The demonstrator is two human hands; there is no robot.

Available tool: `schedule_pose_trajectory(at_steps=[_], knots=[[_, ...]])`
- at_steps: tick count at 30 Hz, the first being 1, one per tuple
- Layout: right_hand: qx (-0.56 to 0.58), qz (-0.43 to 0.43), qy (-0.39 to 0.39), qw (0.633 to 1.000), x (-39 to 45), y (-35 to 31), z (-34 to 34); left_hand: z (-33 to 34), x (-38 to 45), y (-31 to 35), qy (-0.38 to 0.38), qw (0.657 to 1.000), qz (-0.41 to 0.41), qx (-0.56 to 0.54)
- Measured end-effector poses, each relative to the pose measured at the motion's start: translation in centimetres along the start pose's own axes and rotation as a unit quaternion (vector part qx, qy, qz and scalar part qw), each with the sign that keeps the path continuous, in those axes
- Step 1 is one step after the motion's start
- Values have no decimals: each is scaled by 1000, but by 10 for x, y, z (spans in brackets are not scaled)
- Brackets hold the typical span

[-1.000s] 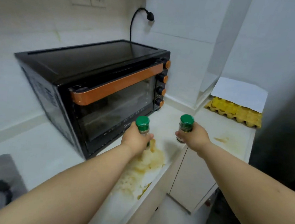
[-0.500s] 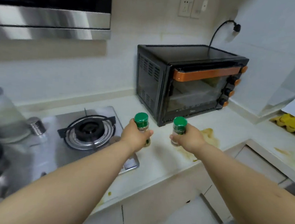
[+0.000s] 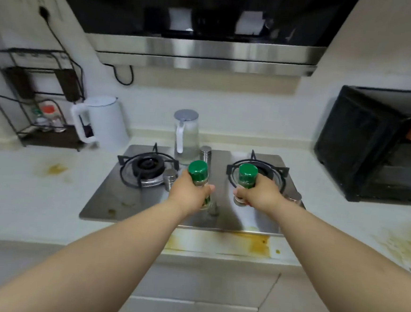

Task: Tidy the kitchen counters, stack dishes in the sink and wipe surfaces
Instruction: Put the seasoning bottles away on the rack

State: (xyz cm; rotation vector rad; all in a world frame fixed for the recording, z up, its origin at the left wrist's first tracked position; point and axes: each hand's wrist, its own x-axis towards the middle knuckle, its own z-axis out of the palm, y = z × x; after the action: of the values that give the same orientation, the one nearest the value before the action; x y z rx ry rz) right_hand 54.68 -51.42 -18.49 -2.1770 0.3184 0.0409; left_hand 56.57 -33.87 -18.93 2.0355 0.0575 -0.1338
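The view has turned left since before: the stove (image 3: 186,203) is now in the middle and the oven (image 3: 372,144) at the right edge. The left hand (image 3: 189,194) and right hand (image 3: 260,196) each grip a green-capped jar (image 3: 199,177) (image 3: 246,177) above the stove; both jars hold something greenish. A clear jug (image 3: 186,137) stands far behind.

A white kettle (image 3: 101,120) stands beside a wire rack (image 3: 35,98), left of the stove (image 3: 187,186).
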Motion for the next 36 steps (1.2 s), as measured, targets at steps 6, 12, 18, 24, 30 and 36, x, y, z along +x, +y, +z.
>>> schedule_pose_trajectory(at_steps=[6, 12, 18, 24, 30, 36], knots=[[-38, -76, -53, 995, 13, -121, 137, -154, 17, -64, 66, 998, 1, -15], [-30, -104, -132, 985, 30, -229, 287, -317, 49, -137, 135, 988, -55, -52], [-27, -106, -175, 979, 54, -294, 385, -423, 97, -189, 176, 977, -95, -75], [-7, -124, -174, 977, 118, -336, 436, -463, 156, -217, 190, 972, -110, -89], [-3, -156, -202, 967, 183, -387, 484, -502, 218, -222, 202, 971, -118, -53], [-27, -163, -179, 970, 224, -413, 531, -533, 283, -239, 197, 970, -130, -49]])
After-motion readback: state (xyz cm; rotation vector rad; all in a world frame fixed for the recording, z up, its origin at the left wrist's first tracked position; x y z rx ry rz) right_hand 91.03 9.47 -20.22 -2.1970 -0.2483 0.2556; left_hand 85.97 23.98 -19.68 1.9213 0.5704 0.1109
